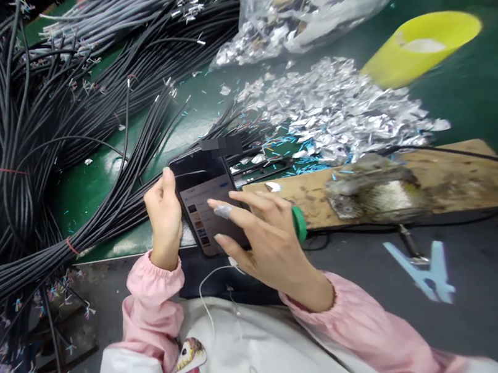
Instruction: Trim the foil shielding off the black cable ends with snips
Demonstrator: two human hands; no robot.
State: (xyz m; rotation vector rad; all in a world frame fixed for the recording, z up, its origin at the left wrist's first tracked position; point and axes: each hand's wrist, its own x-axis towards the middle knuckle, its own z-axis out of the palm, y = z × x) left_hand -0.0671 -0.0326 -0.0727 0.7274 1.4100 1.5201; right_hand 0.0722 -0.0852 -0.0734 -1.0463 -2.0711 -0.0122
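Observation:
My left hand (pixel 164 215) grips a smartphone (pixel 197 185) by its left edge and holds it tilted over the front edge of the table. The screen is lit, with a list of small pictures down its left side. Above the screen is my right hand (pixel 272 240), fingers apart and holding nothing; I cannot tell if a fingertip touches the glass. A grey wrap (pixel 223 211) covers part of one finger. From the phone's lower end a thin white cable (pixel 203 293) hangs to my lap. Black cables (pixel 108 214), tied in a bundle, lie behind the phone.
A pile of silver foil scraps (pixel 340 104) covers the table's middle, near a yellow tube-like container (pixel 425 48) and a clear plastic bag (pixel 328 0). A worn device (pixel 375 189) sits on a wooden board (pixel 467 179). Below hangs a light blue clip (pixel 437 273). Grey cables (pixel 124 9) lie behind.

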